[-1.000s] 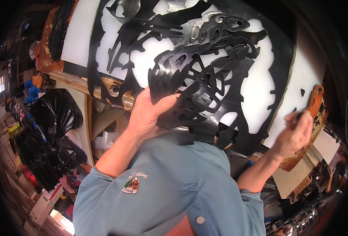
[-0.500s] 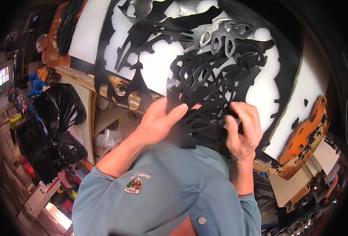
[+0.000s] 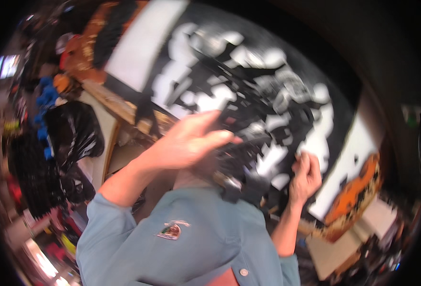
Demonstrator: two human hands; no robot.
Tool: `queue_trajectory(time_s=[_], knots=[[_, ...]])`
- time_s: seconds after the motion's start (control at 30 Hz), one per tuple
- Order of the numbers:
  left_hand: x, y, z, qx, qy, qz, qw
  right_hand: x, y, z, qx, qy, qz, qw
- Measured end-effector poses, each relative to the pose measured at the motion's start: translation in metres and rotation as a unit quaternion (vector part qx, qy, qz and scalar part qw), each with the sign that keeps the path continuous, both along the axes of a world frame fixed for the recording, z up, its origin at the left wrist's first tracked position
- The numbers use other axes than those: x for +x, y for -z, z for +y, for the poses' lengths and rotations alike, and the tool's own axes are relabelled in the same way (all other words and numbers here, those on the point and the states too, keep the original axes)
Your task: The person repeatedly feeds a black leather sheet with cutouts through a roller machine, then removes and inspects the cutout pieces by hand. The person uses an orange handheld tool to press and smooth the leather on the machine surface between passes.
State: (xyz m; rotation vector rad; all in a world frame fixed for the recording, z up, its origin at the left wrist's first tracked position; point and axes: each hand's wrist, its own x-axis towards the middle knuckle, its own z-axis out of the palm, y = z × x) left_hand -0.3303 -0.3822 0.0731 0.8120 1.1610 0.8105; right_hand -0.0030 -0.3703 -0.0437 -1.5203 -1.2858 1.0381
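Motion blur softens the picture. Thin black sheet pieces with cut-out holes point(image 3: 248, 119) lie in a tangled pile before me on the bench. My left hand point(image 3: 186, 143) is at the pile's left side, thumb across the black pieces and a fingertip showing beyond them, so it seems to grip some. Dark pieces hang over the bench's near edge by my shirt. To the right of the pile, my right hand point(image 3: 308, 176) is raised with its fingers curled together; whatever they may hold is too blurred to make out.
A large black sheet point(image 3: 310, 45) with curved cut-outs lies over the white bench top point(image 3: 146, 45). An orange, flat, cut-out form point(image 3: 355, 190) lies at the right edge. Black plastic bags point(image 3: 74, 128) hang at the left, beside a wooden bench edge point(image 3: 110, 97).
My right hand has moved right and down, away from the pile, and its fingers have curled in. My left hand stays by the pieces. The whole view has tilted and blurred.
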Motion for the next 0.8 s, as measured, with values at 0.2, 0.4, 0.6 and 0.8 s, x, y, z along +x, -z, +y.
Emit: queue_trajectory(time_s=[0.2, 0.4, 0.6, 0.8], knots=[[-0.054, -0.065, 0.094, 0.2, 0.091, 0.119, 0.968, 0.002, 0.002, 0.005, 0.031, -0.009, -0.01, 0.999], [-0.181, -0.102, 0.137, 0.367, -0.075, 0.133, 0.918, 0.001, 0.004, 0.005, 0.045, 0.005, -0.015, 0.999], [-0.359, -0.01, 0.115, 0.233, -0.298, 0.198, 0.904, -0.004, 0.004, 0.005, 0.04, 0.032, -0.017, 0.999], [-0.451, 0.106, 0.073, 0.042, -0.488, 0.159, 0.857, -0.008, 0.005, 0.007, 0.038, 0.058, -0.029, 0.997]])
